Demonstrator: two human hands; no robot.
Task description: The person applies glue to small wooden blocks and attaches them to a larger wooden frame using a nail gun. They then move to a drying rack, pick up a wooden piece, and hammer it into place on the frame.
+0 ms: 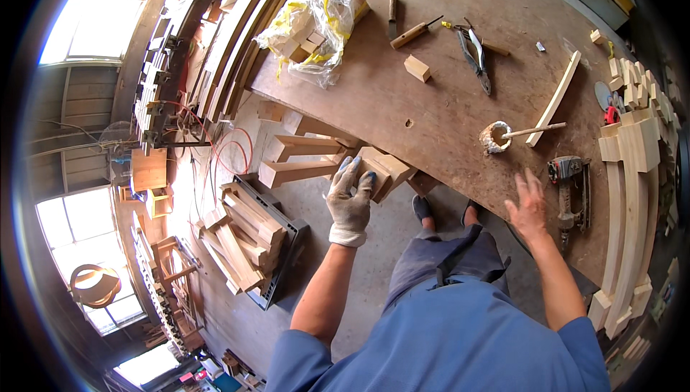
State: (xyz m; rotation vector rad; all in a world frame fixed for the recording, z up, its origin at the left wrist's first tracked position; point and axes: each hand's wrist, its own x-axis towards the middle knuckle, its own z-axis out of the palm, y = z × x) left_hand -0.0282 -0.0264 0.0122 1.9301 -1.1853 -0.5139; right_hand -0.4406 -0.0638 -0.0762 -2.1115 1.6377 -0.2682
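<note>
My left hand (349, 205), in a pale work glove with blue-stained fingertips, is at a group of pale wooden pieces (385, 170) beside the table's near left edge. Its thumb and fingers close over one piece, partly hiding it. Angled wooden legs (296, 149) stick out leftward from this group. My right hand (528, 203) is bare, with fingers spread and nothing in them, over the near edge of the brown worktable (445, 133). Closest to it are a nail gun (568, 190) on its right and a glue-crusted pot (496, 137) with a stick in it.
Pliers (474, 57), a wood-handled tool (413, 34), a small wooden block (417, 68) and a plastic bag of offcuts (316, 29) lie on the table. Curved wooden parts (629, 212) line the right side. A black crate (277, 270) of wooden pieces stands on the floor left.
</note>
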